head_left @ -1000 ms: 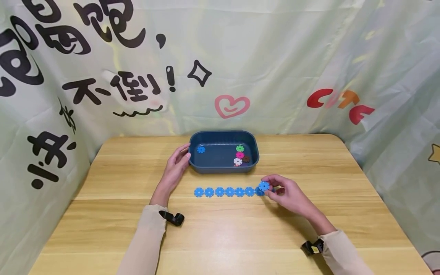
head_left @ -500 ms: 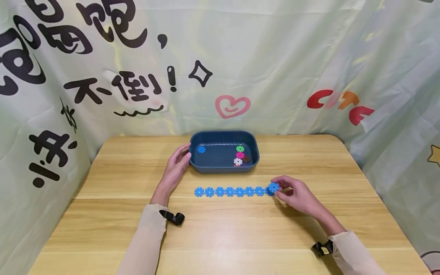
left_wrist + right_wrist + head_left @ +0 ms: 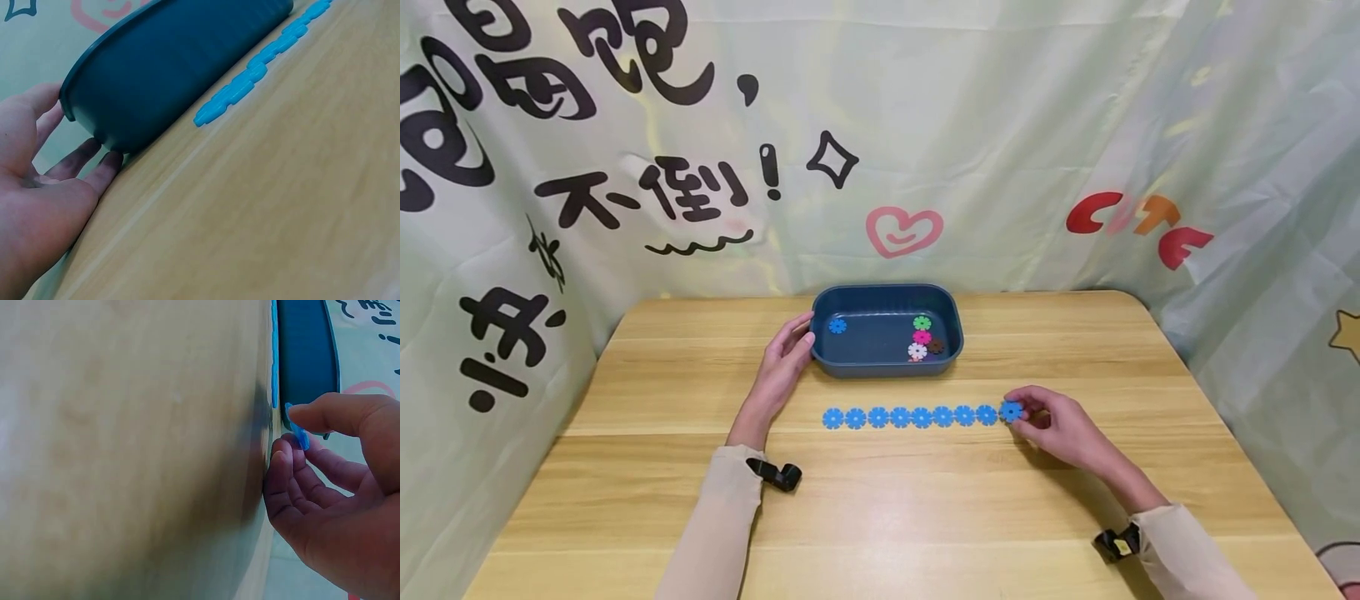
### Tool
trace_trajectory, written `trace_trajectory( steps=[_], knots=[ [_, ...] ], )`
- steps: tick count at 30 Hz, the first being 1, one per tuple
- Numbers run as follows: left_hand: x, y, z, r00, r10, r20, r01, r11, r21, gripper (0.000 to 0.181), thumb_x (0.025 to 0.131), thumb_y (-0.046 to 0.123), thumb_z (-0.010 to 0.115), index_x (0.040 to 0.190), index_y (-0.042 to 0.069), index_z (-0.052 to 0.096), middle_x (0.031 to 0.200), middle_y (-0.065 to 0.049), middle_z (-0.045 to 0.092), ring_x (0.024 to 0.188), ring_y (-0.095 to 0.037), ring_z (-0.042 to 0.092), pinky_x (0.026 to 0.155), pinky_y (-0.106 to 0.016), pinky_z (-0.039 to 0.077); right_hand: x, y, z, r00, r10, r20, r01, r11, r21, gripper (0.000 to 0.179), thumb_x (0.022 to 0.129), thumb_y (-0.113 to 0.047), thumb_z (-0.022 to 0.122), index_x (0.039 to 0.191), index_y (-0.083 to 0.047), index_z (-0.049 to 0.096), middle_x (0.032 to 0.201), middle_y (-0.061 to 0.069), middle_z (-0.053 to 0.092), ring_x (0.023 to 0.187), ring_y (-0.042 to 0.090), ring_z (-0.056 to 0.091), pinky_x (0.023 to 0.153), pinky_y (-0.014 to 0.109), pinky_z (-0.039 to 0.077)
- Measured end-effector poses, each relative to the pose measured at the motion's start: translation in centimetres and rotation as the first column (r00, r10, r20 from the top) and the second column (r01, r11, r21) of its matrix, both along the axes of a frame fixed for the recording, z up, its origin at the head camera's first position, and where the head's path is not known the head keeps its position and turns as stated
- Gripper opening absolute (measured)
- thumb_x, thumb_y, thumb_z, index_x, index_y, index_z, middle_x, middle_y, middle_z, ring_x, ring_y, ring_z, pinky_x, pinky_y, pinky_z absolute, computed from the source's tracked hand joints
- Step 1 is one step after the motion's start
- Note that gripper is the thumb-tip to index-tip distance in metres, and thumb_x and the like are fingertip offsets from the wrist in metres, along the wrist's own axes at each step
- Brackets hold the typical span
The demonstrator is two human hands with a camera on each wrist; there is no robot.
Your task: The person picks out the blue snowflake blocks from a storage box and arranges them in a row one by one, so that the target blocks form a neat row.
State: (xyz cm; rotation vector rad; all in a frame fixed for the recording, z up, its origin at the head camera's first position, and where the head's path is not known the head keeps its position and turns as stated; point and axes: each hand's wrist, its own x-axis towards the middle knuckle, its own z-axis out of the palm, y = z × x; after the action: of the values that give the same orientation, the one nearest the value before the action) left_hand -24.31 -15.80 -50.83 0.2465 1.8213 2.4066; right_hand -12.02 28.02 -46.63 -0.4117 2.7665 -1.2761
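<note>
A row of blue notched plastic discs, shaped like snowflakes, runs left to right on the table in front of a dark blue bin. At the row's right end my right hand pinches a blue notched disc between thumb and fingers. The right wrist view shows that disc tilted, raised above the table. My left hand touches the bin's left end. Its fingers are fairly straight against the bin's wall in the left wrist view.
Inside the bin, one blue disc lies at the left; green, pink, white and brown discs lie at the right. A printed curtain hangs behind the wooden table.
My right hand has moved right along the row, and more blue discs now lie at the row's right end. The left hand stays at the bin.
</note>
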Motion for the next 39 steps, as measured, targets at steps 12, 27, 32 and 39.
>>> trace_trajectory(
  steps=[12, 27, 32, 39],
  knots=[
    [0.01, 0.26, 0.16, 1.000, 0.001, 0.004, -0.001, 1.000, 0.001, 0.049, 0.106, 0.021, 0.057, 0.152, 0.013, 0.046, 0.156, -0.011, 0.039, 0.142, -0.027, 0.040, 0.113, -0.038, 0.040, -0.18, 0.18, 0.15, 0.997, 0.030, -0.067, -0.025, 0.997, 0.079, 0.029, 0.086, 0.004, 0.077, 0.114, 0.001, 0.068, 0.087, 0.001, 0.059, 0.075, 0.013, 0.055, 0.060, 0.024, 0.050],
    [0.09, 0.37, 0.23, 1.000, -0.004, 0.004, 0.004, 1.000, -0.006, 0.049, 0.105, 0.023, 0.060, 0.152, 0.015, 0.048, 0.155, -0.009, 0.041, 0.141, -0.025, 0.041, 0.110, -0.035, 0.042, -0.29, 0.38, 0.37, 0.999, 0.026, -0.033, -0.022, 0.994, 0.109, 0.029, 0.088, 0.001, 0.078, 0.115, 0.000, 0.070, 0.090, 0.003, 0.058, 0.076, 0.014, 0.053, 0.061, 0.024, 0.046],
    [0.10, 0.25, 0.19, 1.000, -0.003, 0.009, 0.003, 1.000, 0.003, 0.049, 0.105, 0.022, 0.058, 0.152, 0.014, 0.047, 0.156, -0.010, 0.040, 0.142, -0.027, 0.040, 0.112, -0.038, 0.040, -0.32, 0.29, 0.35, 1.000, 0.019, -0.008, -0.018, 0.995, 0.098, 0.029, 0.087, 0.000, 0.078, 0.116, 0.000, 0.070, 0.090, 0.004, 0.059, 0.076, 0.015, 0.054, 0.062, 0.024, 0.047],
    [-0.03, 0.12, 0.12, 1.000, 0.004, 0.010, -0.004, 1.000, 0.010, 0.049, 0.105, 0.022, 0.058, 0.153, 0.013, 0.046, 0.156, -0.011, 0.039, 0.143, -0.029, 0.039, 0.114, -0.040, 0.037, -0.59, 0.15, 0.31, 1.000, 0.025, -0.001, -0.025, 0.996, 0.086, 0.029, 0.088, 0.003, 0.076, 0.116, 0.001, 0.070, 0.090, 0.003, 0.058, 0.077, 0.016, 0.053, 0.062, 0.025, 0.047]
  ],
)
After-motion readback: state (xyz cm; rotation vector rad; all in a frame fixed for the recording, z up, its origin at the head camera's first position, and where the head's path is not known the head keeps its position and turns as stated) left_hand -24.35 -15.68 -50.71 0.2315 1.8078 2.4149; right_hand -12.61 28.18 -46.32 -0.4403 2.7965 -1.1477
